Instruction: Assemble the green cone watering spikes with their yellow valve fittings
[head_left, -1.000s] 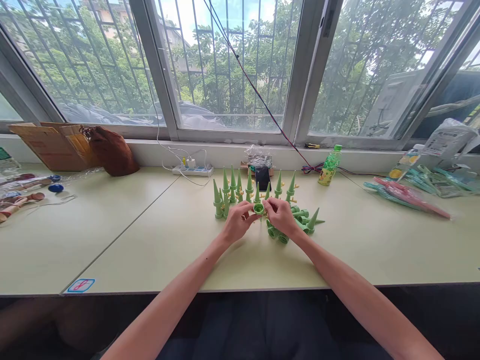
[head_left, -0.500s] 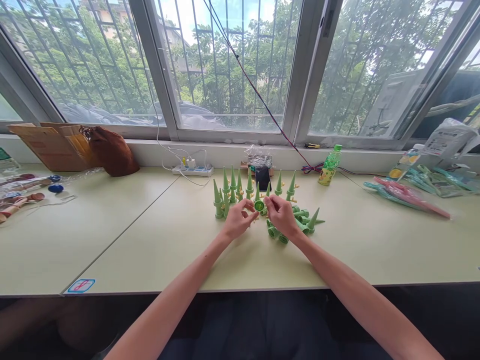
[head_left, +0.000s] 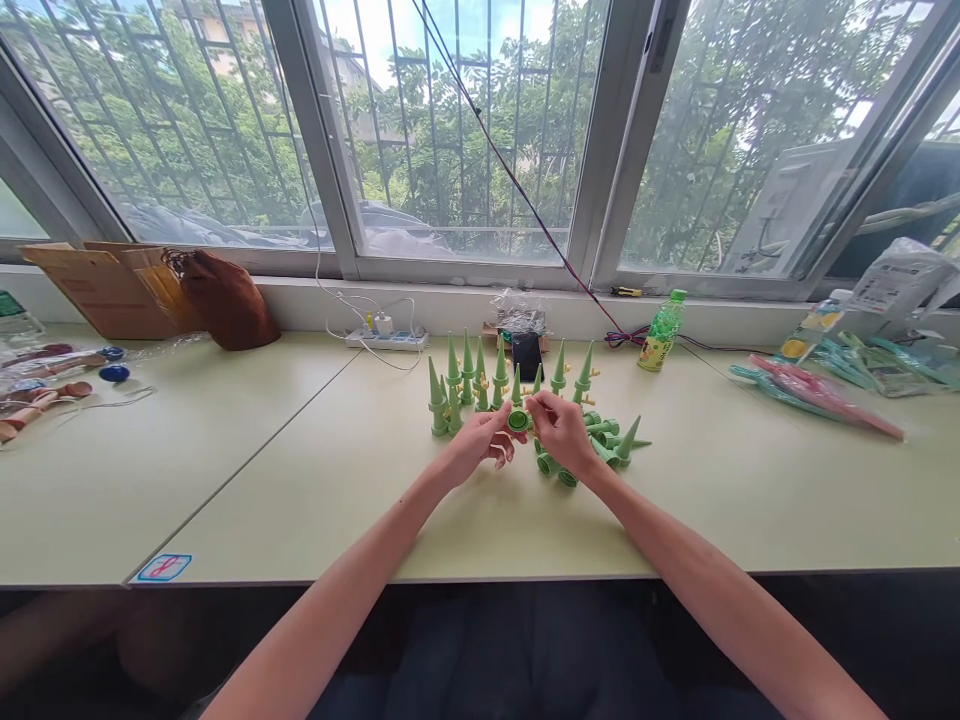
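Note:
Between my two hands is a green plastic watering spike [head_left: 517,421], its round hollow end facing me. My left hand [head_left: 480,442] grips its left edge with thumb and forefinger, the other fingers curled loosely below. My right hand [head_left: 559,428] is closed in a pinch at its right edge; what lies right under those fingertips is hidden. Behind the hands stand several upright green spikes [head_left: 436,398] with small yellow valves. More green parts [head_left: 602,428] lie in a heap beside and beneath my right hand.
A black phone [head_left: 527,357] leans behind the spikes. Farther back are a power strip [head_left: 388,341] and a green-capped drink bottle [head_left: 661,332]. Plastic packets [head_left: 825,395] lie to the right. At left are a brown bag [head_left: 225,302], a cardboard box [head_left: 97,290] and wooden toys [head_left: 45,405].
My left hand has turned and closed its thumb and forefinger on the spike's round end, which has dropped slightly. My right hand has stayed almost in place.

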